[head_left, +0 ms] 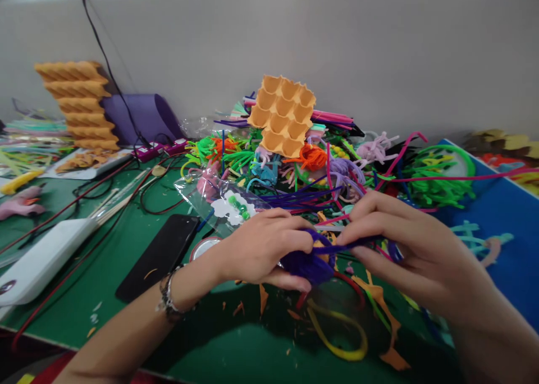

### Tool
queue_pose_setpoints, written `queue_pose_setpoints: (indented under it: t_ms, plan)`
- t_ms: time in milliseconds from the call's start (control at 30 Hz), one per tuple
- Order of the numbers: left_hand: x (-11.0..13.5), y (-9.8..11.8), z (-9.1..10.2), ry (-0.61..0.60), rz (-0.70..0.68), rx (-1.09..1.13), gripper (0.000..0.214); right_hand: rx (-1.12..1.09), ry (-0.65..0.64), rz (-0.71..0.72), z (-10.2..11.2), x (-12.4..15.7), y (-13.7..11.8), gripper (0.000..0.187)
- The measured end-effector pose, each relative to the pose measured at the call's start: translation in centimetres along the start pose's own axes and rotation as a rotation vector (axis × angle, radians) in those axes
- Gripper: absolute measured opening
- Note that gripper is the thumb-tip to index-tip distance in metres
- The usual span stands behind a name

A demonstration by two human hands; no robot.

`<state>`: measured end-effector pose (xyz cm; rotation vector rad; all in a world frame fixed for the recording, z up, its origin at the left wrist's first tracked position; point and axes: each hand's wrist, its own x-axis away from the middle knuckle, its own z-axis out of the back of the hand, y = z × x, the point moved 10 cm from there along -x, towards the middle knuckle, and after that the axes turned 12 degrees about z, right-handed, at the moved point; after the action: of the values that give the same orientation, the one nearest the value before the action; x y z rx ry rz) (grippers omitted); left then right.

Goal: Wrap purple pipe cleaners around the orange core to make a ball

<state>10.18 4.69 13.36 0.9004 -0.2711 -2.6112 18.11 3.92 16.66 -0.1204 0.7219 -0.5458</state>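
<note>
My left hand (pixel 269 249) is closed around a bundle of dark purple pipe cleaner (pixel 314 266). From it a purple strand runs to the right, where the thumb and fingers of my right hand (pixel 404 243) pinch it. Part of the bundle is hidden behind my left fingers. Just behind my left hand lies a clear plastic bag (pixel 219 204) with a white and green piece in it. Below the hands, a yellow loop (pixel 343 353) and torn orange scraps (pixel 389 322) rest on the green table.
A heap of coloured pipe cleaners (pixel 248 159) spreads behind the hands, with an orange egg-carton piece (pixel 284 114) on it. A black phone (pixel 160 257), a white power bank-like block (pixel 46 260) and red cables (pixel 80 260) lie to the left. A blue board (pixel 501 232) is at right.
</note>
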Motion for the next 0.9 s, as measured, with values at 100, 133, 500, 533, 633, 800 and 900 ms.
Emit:
queue_pose_setpoints:
  t_ms: [100, 133, 500, 533, 633, 800, 900]
  plan:
    - [-0.1, 0.3, -1.0, -0.106, -0.002, 0.049, 0.043, 0.008, -0.049, 0.012, 0.1, 0.3, 0.3, 0.008]
    - [-0.1, 0.5, -1.3, -0.134, -0.004, 0.077, 0.041, 0.025, -0.049, 0.01, 0.2, 0.3, 0.4, 0.009]
    - [0.8, 0.5, -2.5, -0.398, 0.181, 0.752, 0.037, 0.073, 0.107, -0.009, -0.6, -0.5, 0.8, 0.011]
    - [0.9, 0.0, -2.4, -0.38, 0.208, 0.799, 0.037, 0.082, 0.133, -0.026, -0.5, -0.4, 1.0, 0.01]
    - [0.9, -2.5, -1.1, -0.179, 0.312, 0.924, 0.035, 0.154, 0.24, -0.089, 0.9, 0.0, 1.4, 0.01]
    - [1.4, -7.3, 4.0, 0.308, 0.37, 0.994, 0.032, 0.311, 0.591, -0.233, 6.3, 2.3, 0.9, 0.012]
    - [1.9, -8.5, 7.0, 0.529, 0.308, 0.934, 0.032, 0.239, 0.437, -0.221, 6.6, 2.5, 1.3, 0.012]
